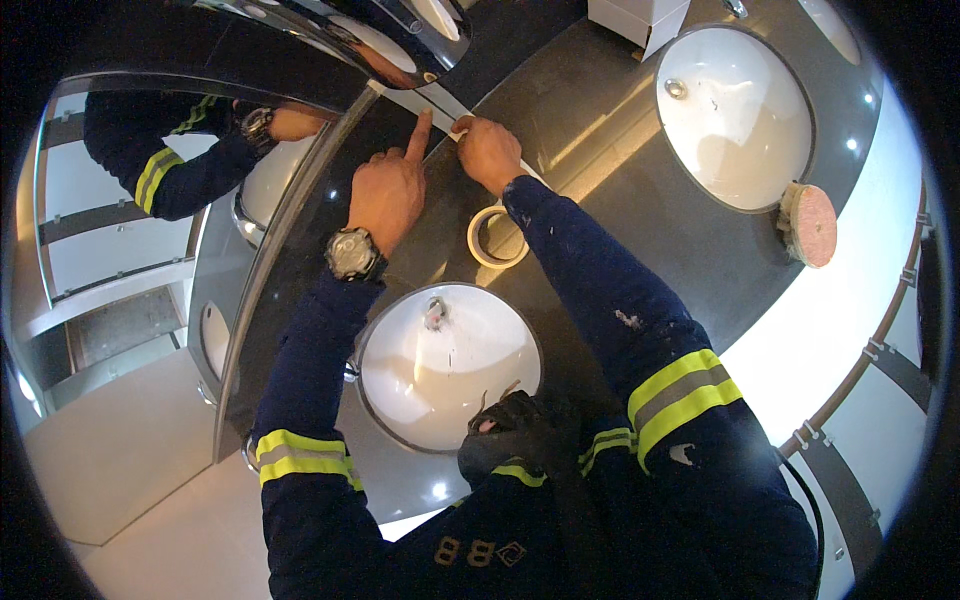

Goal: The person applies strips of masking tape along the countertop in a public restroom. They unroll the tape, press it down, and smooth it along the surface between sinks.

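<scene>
My left hand [388,200], with a watch on its wrist, reaches to the dark counter's back corner. Its index finger stretches out onto a pale narrow strip [410,103] by the wall, while the other fingers curl in. Just right of it, my right hand [490,155] is closed, thumb and fingers pinched at the strip. Beyond that hand, a pale strip end [537,173] shows on the counter. Beside my right wrist, a roll of masking tape [472,240] lies flat. What sits between the right fingertips is mostly hidden.
A white round sink [450,350] with a tap lies below my forearms. Another white sink [725,120] is at the right, a round pink pad with a fleecy edge [812,225] by its rim. A white box [640,18] stands at the back. A mirror [130,440] borders the left.
</scene>
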The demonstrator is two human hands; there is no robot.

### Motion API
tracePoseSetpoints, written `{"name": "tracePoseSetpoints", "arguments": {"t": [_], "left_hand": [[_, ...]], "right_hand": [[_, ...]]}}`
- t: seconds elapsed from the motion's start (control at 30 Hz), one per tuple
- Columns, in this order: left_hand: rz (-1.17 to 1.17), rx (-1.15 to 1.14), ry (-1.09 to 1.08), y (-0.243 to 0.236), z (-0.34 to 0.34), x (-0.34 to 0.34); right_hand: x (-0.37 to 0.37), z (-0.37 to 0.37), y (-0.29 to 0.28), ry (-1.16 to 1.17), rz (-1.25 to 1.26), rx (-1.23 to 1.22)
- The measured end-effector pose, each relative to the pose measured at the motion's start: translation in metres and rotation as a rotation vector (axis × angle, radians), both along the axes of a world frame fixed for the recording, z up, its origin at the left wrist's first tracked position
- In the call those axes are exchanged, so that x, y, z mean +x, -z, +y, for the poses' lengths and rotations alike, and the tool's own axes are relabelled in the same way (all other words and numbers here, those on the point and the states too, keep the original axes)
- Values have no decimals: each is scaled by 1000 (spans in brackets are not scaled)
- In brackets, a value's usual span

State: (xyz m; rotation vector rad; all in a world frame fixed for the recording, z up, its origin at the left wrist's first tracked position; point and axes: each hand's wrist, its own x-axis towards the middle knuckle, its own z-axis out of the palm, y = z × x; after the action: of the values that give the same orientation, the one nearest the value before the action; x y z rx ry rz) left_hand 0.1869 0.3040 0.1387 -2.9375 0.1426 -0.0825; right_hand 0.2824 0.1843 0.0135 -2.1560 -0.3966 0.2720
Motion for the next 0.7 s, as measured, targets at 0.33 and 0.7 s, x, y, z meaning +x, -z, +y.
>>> {"name": "tracePoseSetpoints", "arguments": {"t": [0.33, 0.7], "left_hand": [[92, 87, -76, 23, 12, 8], [174, 36, -129, 31, 14, 17]], "right_hand": [[3, 0, -1, -12, 8, -18], [7, 0, 1, -8, 26, 0]]}}
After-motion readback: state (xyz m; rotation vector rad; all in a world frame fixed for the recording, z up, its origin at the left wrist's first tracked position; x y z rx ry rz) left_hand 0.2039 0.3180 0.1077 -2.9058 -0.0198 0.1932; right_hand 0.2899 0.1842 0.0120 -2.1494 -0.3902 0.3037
